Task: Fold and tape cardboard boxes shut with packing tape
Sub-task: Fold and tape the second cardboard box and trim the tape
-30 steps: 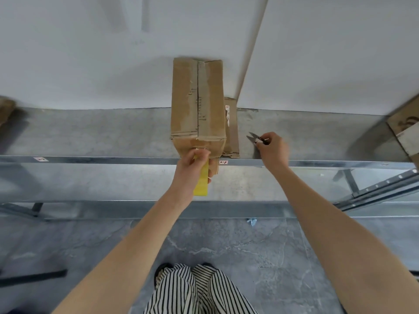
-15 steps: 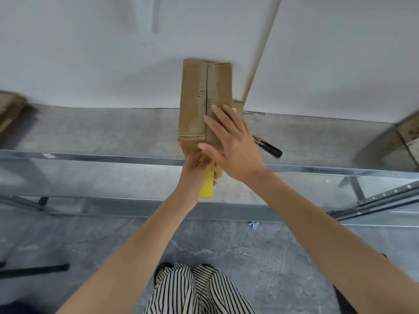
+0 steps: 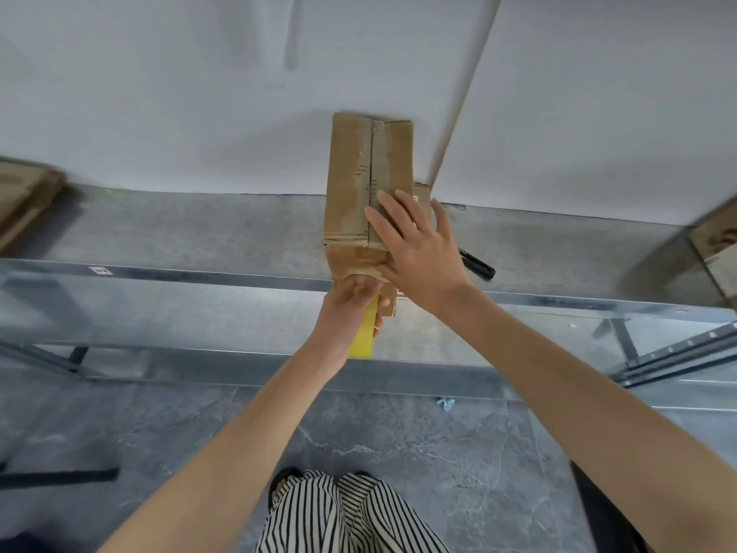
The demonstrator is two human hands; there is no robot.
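The person wears loose trousers [image 3: 343, 516] with narrow black and white stripes running down the legs. A dark shoe [image 3: 284, 478] shows at the hem. The left forearm [image 3: 239, 425] and right forearm [image 3: 558, 373] are bare, as are the left hand [image 3: 351, 309] and right hand [image 3: 418, 249].

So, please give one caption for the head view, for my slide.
Right hand presses flat on the cardboard box while the left hand grips a yellow strip at its near end.

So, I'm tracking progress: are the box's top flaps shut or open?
Shut: the cardboard box flaps lie flat, meeting along a centre seam; the right hand rests on them.
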